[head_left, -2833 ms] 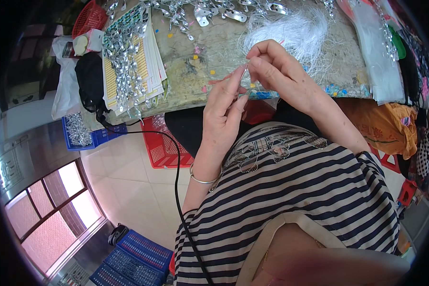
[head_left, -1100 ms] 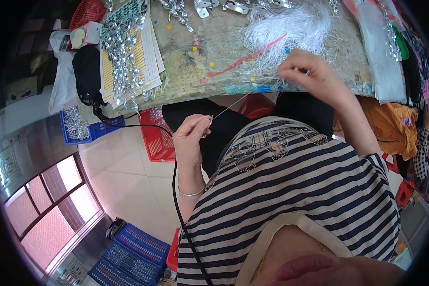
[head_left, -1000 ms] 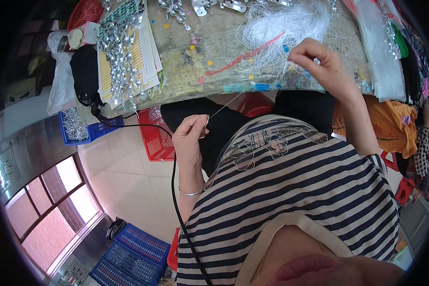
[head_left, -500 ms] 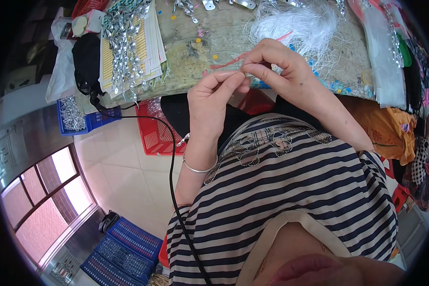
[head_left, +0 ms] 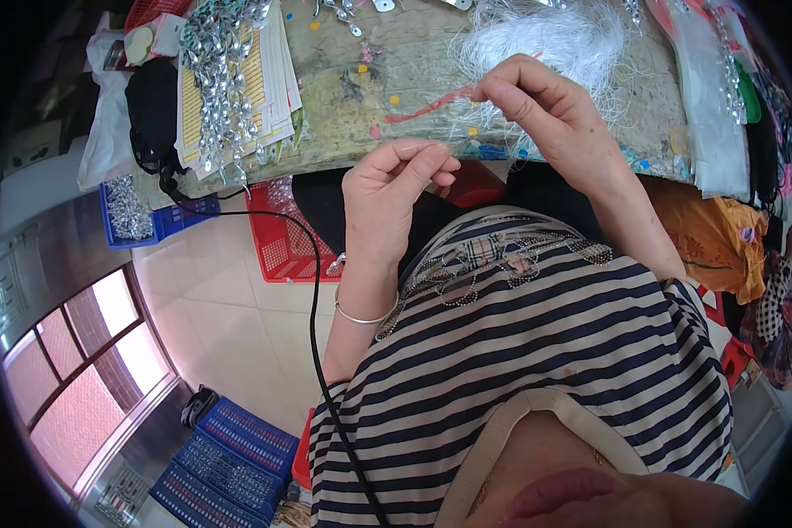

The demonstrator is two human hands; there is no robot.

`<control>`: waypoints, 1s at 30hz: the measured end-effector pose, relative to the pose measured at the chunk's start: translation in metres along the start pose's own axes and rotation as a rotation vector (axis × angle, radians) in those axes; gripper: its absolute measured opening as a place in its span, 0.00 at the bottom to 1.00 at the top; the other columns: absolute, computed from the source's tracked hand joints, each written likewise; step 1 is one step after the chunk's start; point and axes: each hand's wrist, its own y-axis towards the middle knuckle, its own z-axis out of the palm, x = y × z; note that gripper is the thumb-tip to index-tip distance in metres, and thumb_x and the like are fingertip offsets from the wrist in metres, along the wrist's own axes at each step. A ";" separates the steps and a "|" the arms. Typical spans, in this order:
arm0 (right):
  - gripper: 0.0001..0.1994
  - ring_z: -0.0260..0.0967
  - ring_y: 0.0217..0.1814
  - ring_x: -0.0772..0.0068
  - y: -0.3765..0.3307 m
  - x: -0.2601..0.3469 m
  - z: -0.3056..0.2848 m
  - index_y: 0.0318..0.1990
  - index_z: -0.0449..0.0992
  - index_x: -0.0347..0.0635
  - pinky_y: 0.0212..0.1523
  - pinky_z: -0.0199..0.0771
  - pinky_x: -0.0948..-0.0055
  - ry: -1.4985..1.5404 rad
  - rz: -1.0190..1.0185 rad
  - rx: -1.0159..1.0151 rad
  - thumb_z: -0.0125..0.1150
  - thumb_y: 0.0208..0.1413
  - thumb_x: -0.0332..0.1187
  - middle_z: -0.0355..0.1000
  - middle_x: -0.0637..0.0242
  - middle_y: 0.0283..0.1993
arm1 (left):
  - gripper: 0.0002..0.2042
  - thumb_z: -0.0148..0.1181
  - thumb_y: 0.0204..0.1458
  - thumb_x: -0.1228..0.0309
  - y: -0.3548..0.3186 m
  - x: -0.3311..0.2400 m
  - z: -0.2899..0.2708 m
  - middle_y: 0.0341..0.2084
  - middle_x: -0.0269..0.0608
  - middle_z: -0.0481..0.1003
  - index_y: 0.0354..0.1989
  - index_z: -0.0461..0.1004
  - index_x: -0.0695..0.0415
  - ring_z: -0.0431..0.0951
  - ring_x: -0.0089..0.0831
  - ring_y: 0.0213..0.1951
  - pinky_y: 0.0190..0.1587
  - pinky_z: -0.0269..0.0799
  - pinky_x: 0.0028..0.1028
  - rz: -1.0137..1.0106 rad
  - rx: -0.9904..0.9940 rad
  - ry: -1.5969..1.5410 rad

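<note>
My left hand (head_left: 384, 191) is over the table's near edge, thumb pressed against the forefinger. Whatever that pinch holds is too fine to see. My right hand (head_left: 550, 121) is above the table to the right, its thumb and forefinger together too, and anything between them cannot be made out. A red ribbon-like strip (head_left: 427, 110) reaches across the table to my right fingertips; whether they touch it is unclear. Behind my right hand spreads a tangled heap of fine white thread (head_left: 541, 40). Strands of shiny silver twisted pieces (head_left: 224, 101) hang over paper sheets (head_left: 278, 84) at the left.
The worn table (head_left: 339, 136) carries small coloured scraps. Clear plastic bags (head_left: 708, 114) lie at its right end, a black bag (head_left: 157, 110) at its left. A black cable (head_left: 315, 290) runs down past my left arm. Red (head_left: 273, 251) and blue (head_left: 163, 231) baskets are below the edge.
My hands were together at the fingertips and are now apart. The right one has moved away to the right and slightly farther over the table; the left has barely shifted.
</note>
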 end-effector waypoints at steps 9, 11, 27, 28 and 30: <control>0.07 0.66 0.41 0.83 -0.004 -0.005 0.014 0.39 0.77 0.38 0.45 0.65 0.82 0.202 0.131 0.102 0.56 0.58 0.32 0.71 0.73 0.37 | 0.06 0.59 0.51 0.77 -0.003 -0.003 0.007 0.27 0.44 0.78 0.35 0.76 0.66 0.77 0.25 0.29 0.37 0.72 0.22 0.023 0.025 0.018; 0.08 0.66 0.41 0.83 -0.002 -0.007 0.015 0.39 0.77 0.38 0.46 0.65 0.82 0.232 0.117 0.112 0.57 0.57 0.32 0.71 0.73 0.37 | 0.05 0.59 0.51 0.77 -0.004 -0.002 0.007 0.27 0.44 0.78 0.35 0.76 0.66 0.77 0.25 0.29 0.37 0.72 0.22 0.021 0.030 0.033; 0.09 0.63 0.33 0.86 0.003 0.000 0.016 0.38 0.78 0.38 0.36 0.64 0.84 0.342 0.132 0.096 0.59 0.56 0.34 0.71 0.75 0.31 | 0.05 0.58 0.51 0.78 -0.005 -0.001 0.007 0.29 0.44 0.78 0.34 0.76 0.67 0.78 0.28 0.31 0.38 0.73 0.24 -0.028 0.098 0.049; 0.09 0.62 0.33 0.86 0.003 0.000 0.016 0.38 0.77 0.38 0.36 0.64 0.84 0.327 0.127 0.099 0.58 0.56 0.34 0.71 0.75 0.31 | 0.05 0.58 0.51 0.78 -0.005 -0.001 0.006 0.29 0.44 0.78 0.34 0.76 0.67 0.78 0.28 0.31 0.38 0.73 0.24 -0.028 0.095 0.049; 0.09 0.62 0.32 0.85 0.003 0.000 0.017 0.39 0.77 0.38 0.36 0.64 0.84 0.342 0.126 0.106 0.58 0.57 0.34 0.71 0.75 0.31 | 0.06 0.60 0.51 0.76 -0.006 0.000 0.005 0.29 0.41 0.78 0.36 0.77 0.65 0.77 0.22 0.31 0.35 0.71 0.18 -0.018 0.120 0.020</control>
